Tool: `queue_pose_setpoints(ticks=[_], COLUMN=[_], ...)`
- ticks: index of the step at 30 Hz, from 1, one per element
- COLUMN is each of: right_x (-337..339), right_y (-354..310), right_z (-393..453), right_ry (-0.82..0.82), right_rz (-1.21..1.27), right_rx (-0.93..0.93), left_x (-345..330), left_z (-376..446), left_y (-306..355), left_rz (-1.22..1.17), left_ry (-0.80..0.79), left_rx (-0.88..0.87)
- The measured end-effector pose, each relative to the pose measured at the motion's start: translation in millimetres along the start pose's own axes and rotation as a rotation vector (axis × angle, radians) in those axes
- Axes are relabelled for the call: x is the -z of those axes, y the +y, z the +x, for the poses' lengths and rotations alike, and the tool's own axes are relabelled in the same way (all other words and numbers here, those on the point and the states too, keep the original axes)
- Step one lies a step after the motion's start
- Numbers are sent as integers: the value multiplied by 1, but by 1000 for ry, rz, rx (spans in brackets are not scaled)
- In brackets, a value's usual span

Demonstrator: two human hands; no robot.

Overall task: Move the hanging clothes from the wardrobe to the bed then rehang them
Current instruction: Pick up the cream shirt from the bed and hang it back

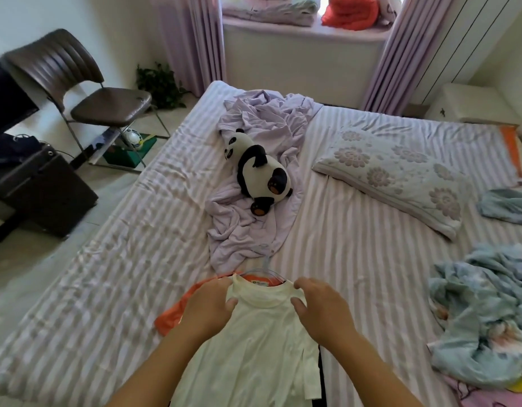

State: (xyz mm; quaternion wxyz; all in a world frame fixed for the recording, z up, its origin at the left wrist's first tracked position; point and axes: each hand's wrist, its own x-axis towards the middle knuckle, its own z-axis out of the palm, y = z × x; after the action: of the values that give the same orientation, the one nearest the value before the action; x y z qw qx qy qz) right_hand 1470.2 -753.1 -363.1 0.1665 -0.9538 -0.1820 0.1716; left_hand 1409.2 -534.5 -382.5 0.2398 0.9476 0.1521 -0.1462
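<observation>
A white shirt lies flat at the near edge of the bed, collar pointing away from the person, on top of an orange garment that shows at its left side and behind the collar. A pale hanger sits at the neck of the pile, its hook reaching toward a crumpled lilac sheet.

Both hands are on the shirt's shoulders, 1 on each side of the collar. The left hand has its fingers curled over the left shoulder edge with the thumb on the front of the fabric, pinching it. The right hand is loosely spread, fingers bent down at the right shoulder with the thumb near the collar; whether it actually grips the cloth cannot be told.

A panda toy lies on the lilac sheet in the middle of the bed. A flowered pillow lies to the right of it, and a heap of light blue cloth sits at the right edge of the bed. A brown chair stands on the floor to the left, a plant is in the corner behind it, and folded bedding and a red bundle rest on the window sill between lilac curtains.
</observation>
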Motion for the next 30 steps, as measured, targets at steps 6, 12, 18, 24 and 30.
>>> queue_pose_setpoints(ticks=[6,12,18,24,30], right_x=[-50,-111,-179,-230,-252], right_y=[25,57,93,121,124], right_z=[65,127,186,207,206], right_ry=[-71,-127,-204,-249,-184], right_rz=[-12,-25,-118,-99,-52], right_rx=[-73,-154,-220,-197,-276], left_x=[-36,-83,-142,-185,-208], left_z=[86,158,207,235,245], left_y=[-34,-68,-106,-143,-156], left_rz=[18,16,59,47,90], left_ry=[-86,-141,-226,-200,-146], left_rx=[47,76,37,47,44])
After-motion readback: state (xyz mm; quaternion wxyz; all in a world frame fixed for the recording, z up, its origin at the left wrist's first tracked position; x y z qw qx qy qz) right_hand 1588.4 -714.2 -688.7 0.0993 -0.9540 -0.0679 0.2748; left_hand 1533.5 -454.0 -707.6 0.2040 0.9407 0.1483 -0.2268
